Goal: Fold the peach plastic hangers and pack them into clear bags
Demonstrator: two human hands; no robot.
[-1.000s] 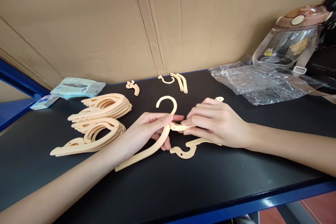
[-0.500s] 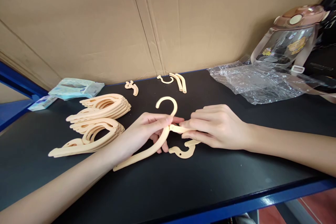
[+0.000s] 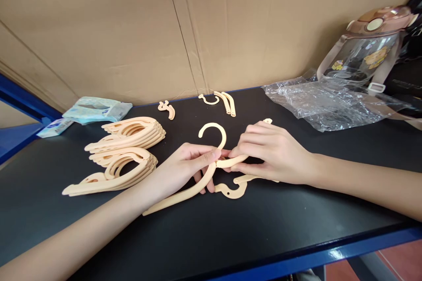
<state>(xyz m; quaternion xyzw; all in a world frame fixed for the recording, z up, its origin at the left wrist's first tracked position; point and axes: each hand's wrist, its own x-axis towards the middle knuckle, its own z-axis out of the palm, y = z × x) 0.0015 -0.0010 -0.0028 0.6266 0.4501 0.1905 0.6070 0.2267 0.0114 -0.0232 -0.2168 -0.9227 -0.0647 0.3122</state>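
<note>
My left hand (image 3: 194, 158) pinches a cream plastic hanger (image 3: 184, 195) where its hook meets one curved arm. The hook (image 3: 214, 127) points up and away, and the arm slants down toward the lower left. My right hand (image 3: 270, 147) has its fingers wrapped round the second hanger arm (image 3: 232, 161), whose near end meets the hanger's joint by my left fingertips. Its far tip shows above my right knuckles. Just below both hands, a loose curved cream piece with a small hole (image 3: 235, 191) lies on the table, partly covered by my right hand.
Folded cream hangers form two stacks (image 3: 133, 134) on the left. At the back lie a small cream piece (image 3: 168, 109), a loose hook (image 3: 209, 100) and two arms (image 3: 227, 103). Tissue packs (image 3: 95, 109), clear plastic bags (image 3: 316, 101) and a strapped bottle (image 3: 365, 57) stand near the cardboard wall.
My right hand has turned the second arm, so its far tip now shows above my knuckles and its near part curves upward. My left hand keeps its hold on the hanger.
</note>
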